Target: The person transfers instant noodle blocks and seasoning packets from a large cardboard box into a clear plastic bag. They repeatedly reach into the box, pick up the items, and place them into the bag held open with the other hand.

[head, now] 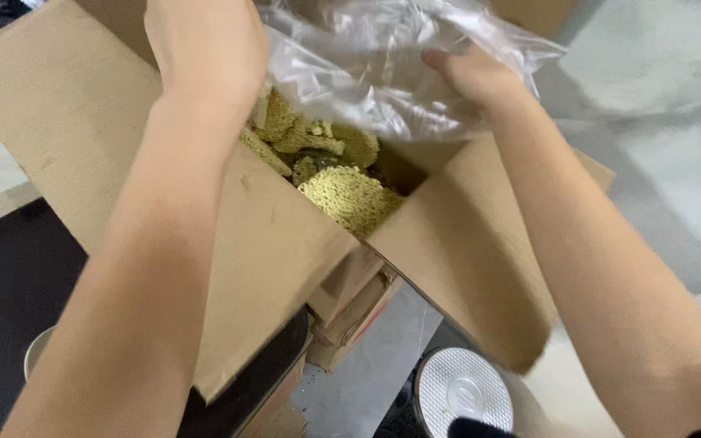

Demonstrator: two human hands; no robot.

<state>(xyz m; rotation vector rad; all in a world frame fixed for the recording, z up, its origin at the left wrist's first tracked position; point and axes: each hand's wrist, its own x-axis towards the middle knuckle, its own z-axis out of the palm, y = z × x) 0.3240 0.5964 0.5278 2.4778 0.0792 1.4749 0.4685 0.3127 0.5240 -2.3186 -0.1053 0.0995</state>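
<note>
A: State the position of the left hand [204, 49].
B: Extended forward and down from the lower left, forearm bare. Back of hand faces the camera. Fingers are out of sight; closure cannot be determined.
A: And the right hand [480, 77]?
B: Extended forward from the lower right, forearm bare. Wrist straight, fingers curled in a pinch, thumb pointing left.

Both hands working inside open cardboard box [285, 235].
Left hand [204, 49] is reaching in over yellow noodle blocks [350, 195]; right hand [472, 77] is gripping the clear plastic liner [367, 73]. Round metal lid [462, 393] is lying below.
</note>
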